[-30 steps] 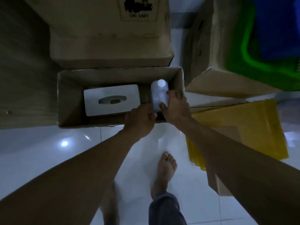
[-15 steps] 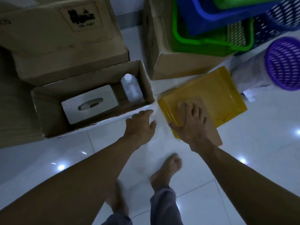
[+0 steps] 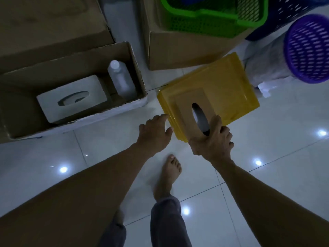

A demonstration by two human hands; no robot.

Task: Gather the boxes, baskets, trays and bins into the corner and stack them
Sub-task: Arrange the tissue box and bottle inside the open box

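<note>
Floor tiles glossy. My right hand grips the slotted box atop yellow trays; left hand open alongside. Lift level.

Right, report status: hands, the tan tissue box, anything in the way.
Right hand grips tan tissue box at its near end, over the yellow trays. Left hand open by the trays' near corner. Open carton close on the left.

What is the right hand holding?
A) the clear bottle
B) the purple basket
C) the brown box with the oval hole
C: the right hand curls round the near end of the brown box with the oval hole, while the bottle stands in the open cardboard box and the purple basket sits apart.
</note>
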